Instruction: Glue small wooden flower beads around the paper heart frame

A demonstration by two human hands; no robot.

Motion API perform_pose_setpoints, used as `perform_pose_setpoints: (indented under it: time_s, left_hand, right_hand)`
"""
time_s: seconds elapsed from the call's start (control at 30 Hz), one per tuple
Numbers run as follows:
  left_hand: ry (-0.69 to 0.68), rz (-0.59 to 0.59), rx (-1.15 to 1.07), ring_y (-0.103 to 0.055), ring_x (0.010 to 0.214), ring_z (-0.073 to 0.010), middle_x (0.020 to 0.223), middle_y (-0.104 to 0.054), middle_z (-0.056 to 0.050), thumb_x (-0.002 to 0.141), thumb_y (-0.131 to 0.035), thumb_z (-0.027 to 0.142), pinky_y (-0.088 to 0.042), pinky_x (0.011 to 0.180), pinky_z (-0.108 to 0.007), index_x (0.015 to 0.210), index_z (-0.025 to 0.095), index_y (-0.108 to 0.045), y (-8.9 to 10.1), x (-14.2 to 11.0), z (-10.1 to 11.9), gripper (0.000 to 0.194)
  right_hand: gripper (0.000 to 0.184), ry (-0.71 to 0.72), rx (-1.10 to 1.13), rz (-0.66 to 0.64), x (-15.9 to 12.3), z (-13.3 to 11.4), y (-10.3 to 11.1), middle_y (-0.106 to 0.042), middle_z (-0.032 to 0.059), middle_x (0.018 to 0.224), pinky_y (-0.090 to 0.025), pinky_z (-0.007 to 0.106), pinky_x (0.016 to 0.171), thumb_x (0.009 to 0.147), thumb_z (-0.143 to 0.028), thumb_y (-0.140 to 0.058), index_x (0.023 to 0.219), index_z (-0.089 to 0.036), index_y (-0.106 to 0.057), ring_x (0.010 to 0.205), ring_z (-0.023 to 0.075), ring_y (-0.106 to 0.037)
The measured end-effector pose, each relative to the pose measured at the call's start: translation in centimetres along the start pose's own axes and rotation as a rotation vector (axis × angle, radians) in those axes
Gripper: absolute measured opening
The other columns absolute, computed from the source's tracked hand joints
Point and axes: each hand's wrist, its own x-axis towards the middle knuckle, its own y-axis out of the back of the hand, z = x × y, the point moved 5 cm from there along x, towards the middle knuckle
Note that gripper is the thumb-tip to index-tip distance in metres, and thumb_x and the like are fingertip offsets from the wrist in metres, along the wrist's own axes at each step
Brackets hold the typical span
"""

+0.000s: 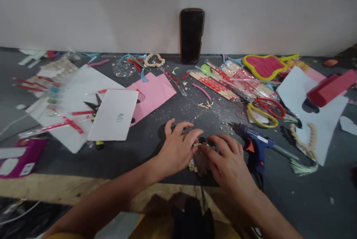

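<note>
- While bent in over the dark tabletop (150,149), close to its near edge: left hand (178,147), with outer fingers raised and loosely spread, thumb and forefinger nearly together at the pale strip (197,145); impossible to tell whether actually pinching it.
- Opposite, right hand (230,159), curled and touching the right side of the brown piece (204,162) – thumb hidden, so no telling how firm a grip.
- Between both palms, just right of the left fingers and left of the right ones: the brown piece, nearer to the right hand, with its long axis seemingly running from far side towards the body, though partly covered. Across its far end, the pale strip, lying roughly left to right.
- Along its left side, small wooden bits (192,167), blocky, matte and cream.
- Just beyond the fingertips, short cut sticks (205,105), straight and scattered amid pale crumbs.
- Beside the right hand, a glue gun (252,133) in smooth blue plastic, with an orange trigger; past it, scissors (263,125) with rounded red and yellow handles.
- Farther left, stiff white card (111,118) over flat pink paper (156,95).
</note>
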Motion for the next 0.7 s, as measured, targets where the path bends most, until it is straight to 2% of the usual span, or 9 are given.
perform_pose_setpoints:
  time_s: [0.2, 0.3, 0.4, 0.53, 0.7]
  left_hand:
    - [-0.027, -0.007, -0.006, -0.046, 0.122, -0.0253, 0.092, -0.072, -0.002, 0.091, -0.053, 0.022, -0.005, 0.111, -0.052, 0.126, 0.021, -0.051, 0.0, 0.1, 0.0, 0.036]
    - [-0.041, -0.001, -0.017, -0.046, 0.120, -0.0253, 0.096, -0.072, -0.001, 0.089, -0.055, 0.021, -0.005, 0.111, -0.051, 0.127, 0.022, -0.052, 0.0, 0.1, 0.0, 0.038]
    - [-0.054, -0.002, -0.021, -0.045, 0.120, -0.0257, 0.098, -0.072, -0.001, 0.087, -0.057, 0.021, -0.006, 0.110, -0.051, 0.127, 0.022, -0.051, 0.1, 0.0, 0.0, 0.041]
    - [-0.055, -0.040, -0.009, -0.044, 0.123, -0.0276, 0.103, -0.072, -0.002, 0.087, -0.059, 0.023, -0.007, 0.109, -0.053, 0.131, 0.021, -0.048, 0.0, 0.0, 0.1, 0.045]
    - [-0.044, -0.061, 0.007, -0.043, 0.125, -0.0277, 0.109, -0.071, -0.003, 0.089, -0.056, 0.023, -0.007, 0.110, -0.054, 0.134, 0.023, -0.046, -0.3, -0.1, 0.2, 0.046]
  right_hand:
    - [0.023, -0.040, 0.131, 0.102, -0.2, 1.4, 1.3, -0.065, 0.0087, 0.114, -0.046, 0.045, 0.094, 0.090, -0.016, -0.054, 0.108, -0.023, -0.068, 0.110, 0.0250, -0.050]
    - [0.021, -0.075, 0.103, 0.157, -0.8, 2.8, 2.0, -0.065, 0.0101, 0.109, -0.047, 0.044, 0.093, 0.090, -0.018, -0.056, 0.109, -0.019, -0.067, 0.106, 0.0241, -0.052]
    - [0.019, -0.112, 0.084, 0.145, -1.4, 3.7, 1.9, -0.066, 0.0086, 0.105, -0.048, 0.043, 0.090, 0.091, -0.021, -0.056, 0.108, -0.020, -0.066, 0.100, 0.0228, -0.055]
    - [0.019, -0.104, 0.094, 0.115, -1.1, 2.8, 0.9, -0.067, 0.0080, 0.102, -0.048, 0.043, 0.089, 0.093, -0.027, -0.054, 0.106, -0.021, -0.067, 0.097, 0.0228, -0.055]
    - [0.020, -0.116, 0.063, 0.069, 0.1, 1.4, -0.7, -0.067, 0.0105, 0.108, -0.047, 0.045, 0.092, 0.090, -0.029, -0.057, 0.102, -0.018, -0.069, 0.103, 0.0269, -0.051]
